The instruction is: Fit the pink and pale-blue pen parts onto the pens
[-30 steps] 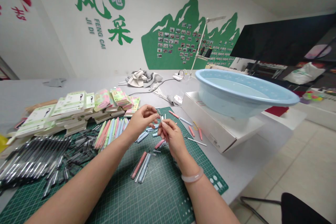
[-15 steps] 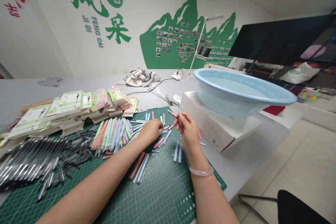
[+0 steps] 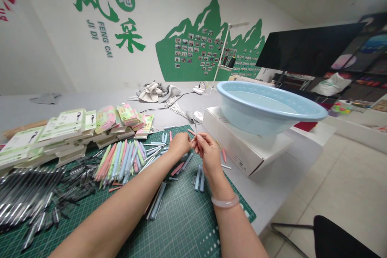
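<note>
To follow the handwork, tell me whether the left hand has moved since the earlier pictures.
Yes: the left hand has moved rightward, closer to the white box under the basin.

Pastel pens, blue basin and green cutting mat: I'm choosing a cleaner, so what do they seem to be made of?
Pastel pens: likely plastic with a satin finish, judging by their smooth, even coloring.
Blue basin: probably plastic, smooth and somewhat glossy, with soft highlights along its rim.
Green cutting mat: perhaps vinyl or a similar plastic; it lies flat, low in sheen, with a pale grid.
</note>
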The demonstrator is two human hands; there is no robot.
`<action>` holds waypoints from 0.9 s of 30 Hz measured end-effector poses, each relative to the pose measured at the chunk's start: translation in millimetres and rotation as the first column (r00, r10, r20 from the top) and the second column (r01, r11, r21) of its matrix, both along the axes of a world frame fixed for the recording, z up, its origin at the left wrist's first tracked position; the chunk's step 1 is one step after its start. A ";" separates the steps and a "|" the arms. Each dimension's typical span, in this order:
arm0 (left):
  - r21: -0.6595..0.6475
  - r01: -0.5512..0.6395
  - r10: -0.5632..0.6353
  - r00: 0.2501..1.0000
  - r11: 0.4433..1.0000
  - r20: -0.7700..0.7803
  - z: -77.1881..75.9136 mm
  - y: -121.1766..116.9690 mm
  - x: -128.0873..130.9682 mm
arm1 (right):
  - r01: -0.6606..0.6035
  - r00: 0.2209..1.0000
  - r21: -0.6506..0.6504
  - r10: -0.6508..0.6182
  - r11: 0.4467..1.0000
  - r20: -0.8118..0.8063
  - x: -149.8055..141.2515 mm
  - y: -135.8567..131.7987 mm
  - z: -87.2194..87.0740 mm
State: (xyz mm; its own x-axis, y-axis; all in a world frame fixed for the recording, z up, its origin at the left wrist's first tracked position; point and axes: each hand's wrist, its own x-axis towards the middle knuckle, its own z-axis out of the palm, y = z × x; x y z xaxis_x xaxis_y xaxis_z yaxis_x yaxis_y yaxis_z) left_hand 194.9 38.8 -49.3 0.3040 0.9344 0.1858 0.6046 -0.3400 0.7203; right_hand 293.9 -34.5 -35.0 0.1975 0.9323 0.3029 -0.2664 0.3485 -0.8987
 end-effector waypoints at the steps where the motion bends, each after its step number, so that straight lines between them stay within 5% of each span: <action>1: -0.015 0.001 0.000 0.998 1.000 0.061 7.1 2.5 -8.0 | -0.003 1.000 0.000 0.003 1.000 0.006 -0.8 -0.4 -0.2; 5: -0.013 0.077 -0.068 0.937 0.997 0.343 44.2 -0.8 -39.8 | -0.020 1.000 -0.005 0.020 1.000 0.021 -5.1 -2.1 -0.7; 7: -0.002 0.222 -0.165 0.729 0.975 0.664 62.3 -10.2 -49.8 | -0.028 0.999 -0.008 0.028 1.000 0.034 -6.8 -2.7 -0.9; 10: 0.016 0.297 -0.197 0.591 0.955 0.782 81.0 -24.6 -54.1 | -0.036 0.998 -0.006 0.037 0.999 0.053 -8.1 -3.1 -2.1; 19: 0.057 0.302 -0.252 0.660 0.951 0.707 88.0 -30.3 -50.5 | -0.071 0.995 -0.005 0.071 0.997 0.067 -10.7 -2.4 -5.9; 27: 0.073 0.314 -0.302 0.786 0.947 0.539 67.4 -40.8 -51.6 | -0.081 0.993 -0.002 0.081 0.997 0.089 -20.2 -4.0 -6.6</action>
